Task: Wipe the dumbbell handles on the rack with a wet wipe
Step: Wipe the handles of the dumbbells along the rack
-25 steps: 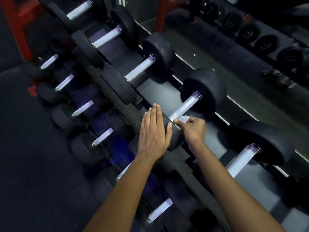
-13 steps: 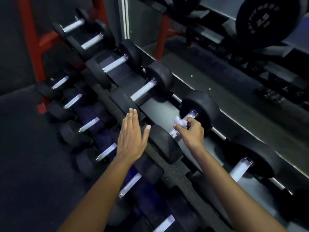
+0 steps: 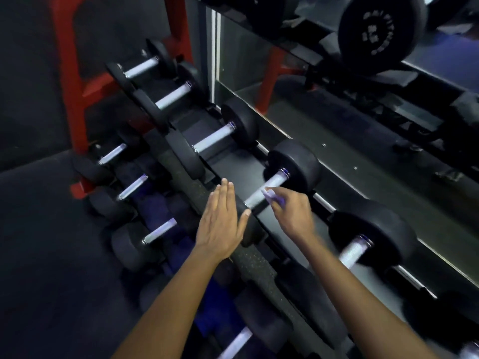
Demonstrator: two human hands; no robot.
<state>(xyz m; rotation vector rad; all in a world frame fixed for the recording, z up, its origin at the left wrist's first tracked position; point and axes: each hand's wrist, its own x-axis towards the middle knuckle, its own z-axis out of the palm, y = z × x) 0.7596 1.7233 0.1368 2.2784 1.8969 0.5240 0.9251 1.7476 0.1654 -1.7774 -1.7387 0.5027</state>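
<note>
Black dumbbells with bright metal handles lie in rows on a dark two-tier rack [image 3: 248, 257]. My right hand [image 3: 290, 216] pinches a small white wet wipe [image 3: 272, 196] against the handle [image 3: 269, 187] of the dumbbell in the middle of the top row. My left hand [image 3: 223, 224] is flat with straight fingers over the near head of that same dumbbell; whether it touches the head I cannot tell. The dumbbell's far head [image 3: 295, 167] sits just beyond the wipe.
More dumbbells on the top row lie to the left [image 3: 212, 138] and to the right [image 3: 355, 250]. Smaller ones [image 3: 132, 187] fill the lower tier. A red frame post [image 3: 70, 81] stands at the left end. A mirror [image 3: 363, 156] runs behind the rack.
My left hand has lifted off the near dumbbell head and shifted left, fingers still straight. My right hand slid the wipe up along the handle. The view has tilted up and back.
</note>
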